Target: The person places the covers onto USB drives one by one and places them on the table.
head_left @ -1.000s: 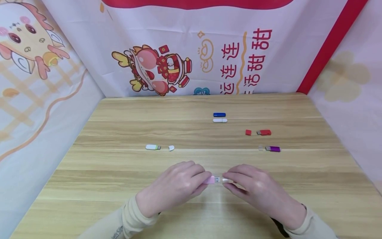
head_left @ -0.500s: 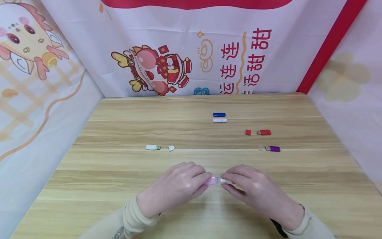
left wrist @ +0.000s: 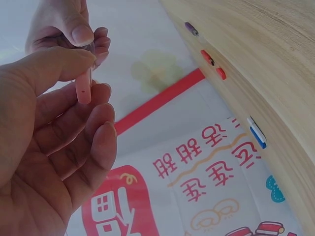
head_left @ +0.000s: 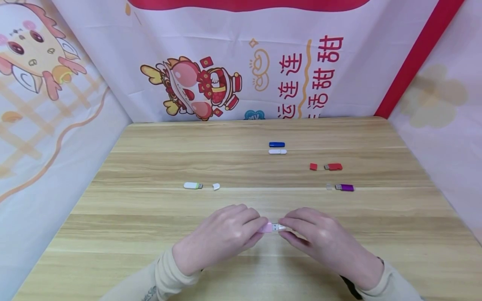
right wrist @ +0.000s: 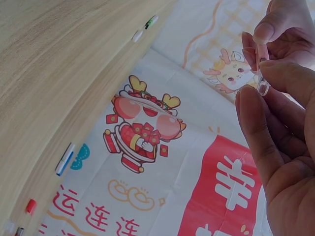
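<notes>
Over the front middle of the table, my left hand point(head_left: 226, 232) pinches a pink USB stick point(head_left: 267, 227) between thumb and fingers, its metal plug pointing right. My right hand point(head_left: 325, 238) pinches a small clear cap point(right wrist: 263, 89) at the plug's end. Part of the metal plug still shows between the two hands, and the cap meets its tip; how far the cap reaches over it I cannot tell. In the left wrist view the rounded rear end of the pink stick point(left wrist: 83, 93) shows below the thumb. Fingers hide much of the cap.
On the wooden table point(head_left: 150, 146) lie a white-and-green USB stick point(head_left: 191, 185) with its white cap point(head_left: 216, 187) apart, a red stick point(head_left: 334, 167) beside a red cap point(head_left: 313, 166), and a purple stick point(head_left: 346, 187) near a clear cap point(head_left: 329, 187). Capped blue point(head_left: 276, 144) and white point(head_left: 277, 151) sticks lie farther back.
A second ago a small gap stood between plug and cap. My right hand has moved slightly left, bringing the cap to the plug's tip; little differs over the last half second.
</notes>
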A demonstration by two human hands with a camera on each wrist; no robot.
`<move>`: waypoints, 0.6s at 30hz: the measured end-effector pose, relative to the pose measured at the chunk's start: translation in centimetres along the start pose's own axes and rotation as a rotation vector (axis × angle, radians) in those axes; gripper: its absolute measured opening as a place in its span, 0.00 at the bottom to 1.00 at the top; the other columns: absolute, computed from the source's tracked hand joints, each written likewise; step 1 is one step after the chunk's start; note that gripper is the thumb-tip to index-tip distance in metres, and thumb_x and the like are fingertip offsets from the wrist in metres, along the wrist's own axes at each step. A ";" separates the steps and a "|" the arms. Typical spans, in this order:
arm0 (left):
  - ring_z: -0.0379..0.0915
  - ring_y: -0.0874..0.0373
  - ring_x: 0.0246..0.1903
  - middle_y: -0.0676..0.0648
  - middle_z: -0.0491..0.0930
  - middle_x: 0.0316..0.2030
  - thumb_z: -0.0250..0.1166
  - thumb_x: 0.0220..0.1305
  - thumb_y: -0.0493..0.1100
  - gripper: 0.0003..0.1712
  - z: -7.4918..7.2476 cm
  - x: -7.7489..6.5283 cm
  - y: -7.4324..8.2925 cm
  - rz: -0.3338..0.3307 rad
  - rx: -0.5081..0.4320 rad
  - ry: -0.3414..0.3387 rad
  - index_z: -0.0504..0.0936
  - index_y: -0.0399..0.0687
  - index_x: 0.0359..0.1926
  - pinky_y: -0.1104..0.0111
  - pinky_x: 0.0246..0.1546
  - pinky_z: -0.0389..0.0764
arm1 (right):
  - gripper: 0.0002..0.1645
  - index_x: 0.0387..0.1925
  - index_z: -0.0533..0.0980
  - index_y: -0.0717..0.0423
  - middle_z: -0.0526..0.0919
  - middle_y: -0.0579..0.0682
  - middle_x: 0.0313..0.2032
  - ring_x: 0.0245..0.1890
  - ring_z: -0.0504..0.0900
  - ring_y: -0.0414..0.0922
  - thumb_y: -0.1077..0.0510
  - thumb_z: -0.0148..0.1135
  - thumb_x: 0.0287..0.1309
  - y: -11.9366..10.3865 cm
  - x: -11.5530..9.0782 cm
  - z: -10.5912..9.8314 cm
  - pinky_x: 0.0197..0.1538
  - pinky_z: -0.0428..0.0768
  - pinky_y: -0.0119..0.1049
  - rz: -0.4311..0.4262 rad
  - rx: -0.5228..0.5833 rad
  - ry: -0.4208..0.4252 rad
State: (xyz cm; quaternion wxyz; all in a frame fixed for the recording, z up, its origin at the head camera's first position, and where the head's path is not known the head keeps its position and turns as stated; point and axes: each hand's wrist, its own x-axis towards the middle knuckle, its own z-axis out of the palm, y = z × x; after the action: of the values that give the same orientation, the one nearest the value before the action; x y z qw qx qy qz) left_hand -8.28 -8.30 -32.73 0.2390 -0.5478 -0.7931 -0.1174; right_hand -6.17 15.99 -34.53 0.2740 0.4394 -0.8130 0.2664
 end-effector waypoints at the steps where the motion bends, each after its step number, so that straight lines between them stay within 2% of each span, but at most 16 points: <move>1: 0.71 0.63 0.26 0.53 0.81 0.30 0.68 0.63 0.40 0.05 0.0 0.0 0.0 -0.002 0.000 -0.004 0.86 0.44 0.37 0.76 0.27 0.74 | 0.24 0.36 0.85 0.59 0.85 0.49 0.34 0.32 0.85 0.42 0.47 0.51 0.73 0.0 0.0 0.0 0.37 0.84 0.32 -0.007 -0.001 0.006; 7: 0.71 0.63 0.26 0.53 0.80 0.30 0.69 0.62 0.42 0.06 0.0 0.1 0.1 0.024 0.054 0.009 0.86 0.44 0.38 0.76 0.28 0.75 | 0.23 0.36 0.85 0.59 0.85 0.48 0.34 0.32 0.85 0.42 0.48 0.51 0.73 0.0 0.1 0.1 0.37 0.84 0.33 -0.017 -0.003 0.011; 11: 0.70 0.64 0.26 0.53 0.81 0.30 0.69 0.62 0.41 0.06 0.0 0.2 0.1 0.021 0.049 0.009 0.86 0.44 0.38 0.77 0.27 0.74 | 0.22 0.36 0.85 0.58 0.85 0.48 0.34 0.32 0.85 0.42 0.48 0.52 0.72 0.0 0.1 0.1 0.37 0.84 0.33 -0.022 -0.001 0.013; 18: 0.74 0.63 0.27 0.52 0.82 0.30 0.69 0.63 0.42 0.07 0.0 0.2 0.2 0.013 0.055 0.012 0.86 0.43 0.38 0.75 0.30 0.78 | 0.23 0.36 0.86 0.58 0.86 0.48 0.32 0.31 0.85 0.41 0.47 0.51 0.73 -0.1 0.1 0.0 0.36 0.84 0.32 0.000 0.005 -0.003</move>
State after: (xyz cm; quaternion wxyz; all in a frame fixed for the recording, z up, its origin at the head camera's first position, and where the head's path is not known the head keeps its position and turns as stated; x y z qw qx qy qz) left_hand -8.15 -8.03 -32.68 0.2594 -0.5457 -0.7909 -0.0973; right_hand -6.18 15.89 -34.46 0.2715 0.4406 -0.8127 0.2677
